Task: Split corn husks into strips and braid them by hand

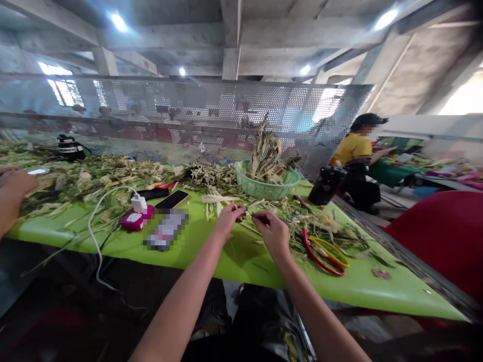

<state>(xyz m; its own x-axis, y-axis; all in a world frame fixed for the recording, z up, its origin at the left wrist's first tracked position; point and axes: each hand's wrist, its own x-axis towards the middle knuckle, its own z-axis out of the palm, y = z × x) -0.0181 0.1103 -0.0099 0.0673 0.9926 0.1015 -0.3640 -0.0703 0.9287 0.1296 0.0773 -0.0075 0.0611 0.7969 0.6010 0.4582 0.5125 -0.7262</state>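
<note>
Above the green tabletop (211, 241), my left hand (229, 221) is closed, with thumb and fingertips pinching a thin pale strip of husk (249, 211). My right hand (273, 234) faces it a short way to the right, fingers curled and pinching at the same strip. The strip is narrow, and my fingers hide part of it. Behind my left hand lies a broader pale husk leaf (217, 198). A tool with red and yellow looped handles (325, 255) rests to the right of my right hand, among loose plant scraps.
A pale green basket (262, 190) of dried husks stands behind my hands, with a black container (327, 185) to its right. Left are two phones (171, 200), a magenta power strip (132, 221) and a white cable (94, 236). Another person's hand (15, 183) shows far left; a person in yellow (352, 148) sits at right.
</note>
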